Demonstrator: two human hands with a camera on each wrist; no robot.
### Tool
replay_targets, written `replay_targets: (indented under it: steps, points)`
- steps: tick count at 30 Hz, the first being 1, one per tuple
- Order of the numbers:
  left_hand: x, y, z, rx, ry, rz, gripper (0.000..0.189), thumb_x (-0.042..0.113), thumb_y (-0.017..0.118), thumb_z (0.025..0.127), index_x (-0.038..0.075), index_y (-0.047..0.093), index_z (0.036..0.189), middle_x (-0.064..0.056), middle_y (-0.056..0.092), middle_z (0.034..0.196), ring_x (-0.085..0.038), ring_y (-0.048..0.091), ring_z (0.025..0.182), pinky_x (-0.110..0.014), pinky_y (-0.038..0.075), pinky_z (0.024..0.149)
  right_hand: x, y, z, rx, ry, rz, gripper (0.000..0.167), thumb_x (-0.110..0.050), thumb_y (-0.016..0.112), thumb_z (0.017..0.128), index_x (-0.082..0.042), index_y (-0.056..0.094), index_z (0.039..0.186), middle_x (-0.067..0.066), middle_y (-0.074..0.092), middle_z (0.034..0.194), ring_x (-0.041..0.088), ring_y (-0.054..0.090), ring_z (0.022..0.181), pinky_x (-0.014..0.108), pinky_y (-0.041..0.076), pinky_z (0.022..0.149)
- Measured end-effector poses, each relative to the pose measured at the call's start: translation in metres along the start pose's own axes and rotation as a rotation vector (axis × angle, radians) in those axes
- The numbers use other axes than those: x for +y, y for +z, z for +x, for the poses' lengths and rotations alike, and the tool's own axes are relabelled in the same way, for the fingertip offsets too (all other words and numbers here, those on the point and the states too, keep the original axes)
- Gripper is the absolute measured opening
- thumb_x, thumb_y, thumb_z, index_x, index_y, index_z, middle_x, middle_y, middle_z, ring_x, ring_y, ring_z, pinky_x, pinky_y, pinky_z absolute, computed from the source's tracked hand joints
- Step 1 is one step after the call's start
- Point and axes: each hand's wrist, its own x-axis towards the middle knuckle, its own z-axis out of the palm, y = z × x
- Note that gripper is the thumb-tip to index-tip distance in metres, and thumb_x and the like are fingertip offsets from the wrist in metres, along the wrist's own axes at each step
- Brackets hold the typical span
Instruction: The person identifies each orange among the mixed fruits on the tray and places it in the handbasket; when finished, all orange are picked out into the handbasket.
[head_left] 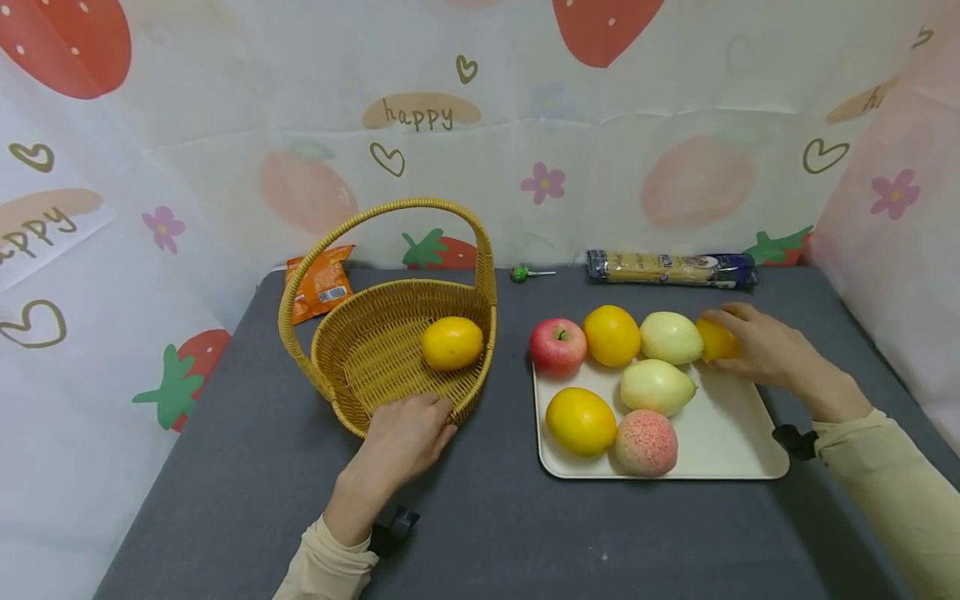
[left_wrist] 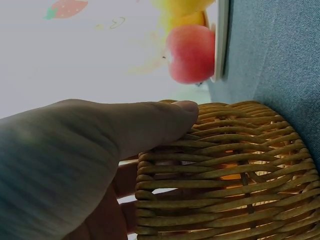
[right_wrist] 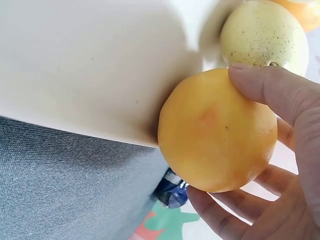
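My left hand [head_left: 408, 433] grips the near rim of a woven wicker basket [head_left: 375, 358], thumb outside and fingers inside, as the left wrist view shows. One yellow-orange fruit [head_left: 452, 343] lies in the basket. At the back right of a white tray [head_left: 727, 433], my right hand [head_left: 768, 350] holds an orange [right_wrist: 215, 132] between thumb and fingers. Beside that orange sits a pale green, pear-like fruit [head_left: 670, 337], with a second pale green fruit [head_left: 656, 387] nearer me. The tray also bears a red apple [head_left: 558, 347], another orange [head_left: 612, 335], a yellow fruit [head_left: 581, 422] and a peach [head_left: 647, 442].
An orange snack packet [head_left: 322, 283] lies behind the basket's left side. Along the back edge of the grey table [head_left: 480, 517] are a green-headed lollipop [head_left: 520, 272] and a long noodle packet [head_left: 671, 268]. A printed curtain [head_left: 480, 183] hangs behind.
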Motion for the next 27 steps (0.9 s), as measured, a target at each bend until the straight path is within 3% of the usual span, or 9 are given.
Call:
replay_targets:
  steps: [17,23,27]
  points:
    - [0.001,-0.002,0.0,-0.021,-0.005,-0.017,0.019,0.022,0.075,0.085,0.015,0.06,0.077,0.001,0.052,0.068,-0.017,0.057,0.059,-0.032,0.043,0.048,0.001,0.001,-0.004,0.024,0.024,0.023,0.07,-0.036,0.075,0.083,-0.006,0.046,0.139,0.029,0.042,0.139,0.051,0.051,0.113,0.069,0.045,0.081]
    - [0.001,-0.002,0.001,-0.026,-0.009,-0.015,0.018,0.022,0.074,0.086,0.015,0.06,0.077,0.001,0.052,0.068,-0.017,0.057,0.06,-0.033,0.044,0.048,0.003,-0.009,-0.006,0.019,0.049,0.0,0.073,-0.034,0.075,0.082,-0.004,0.044,0.14,0.031,0.042,0.137,0.051,0.05,0.112,0.069,0.044,0.083]
    - [0.001,-0.001,0.002,-0.035,-0.016,-0.013,0.017,0.022,0.074,0.087,0.014,0.061,0.078,0.0,0.053,0.068,-0.018,0.058,0.06,-0.034,0.045,0.049,0.001,-0.017,-0.008,0.059,0.036,-0.016,0.07,-0.03,0.075,0.081,-0.005,0.045,0.139,0.029,0.043,0.137,0.049,0.051,0.11,0.067,0.046,0.079]
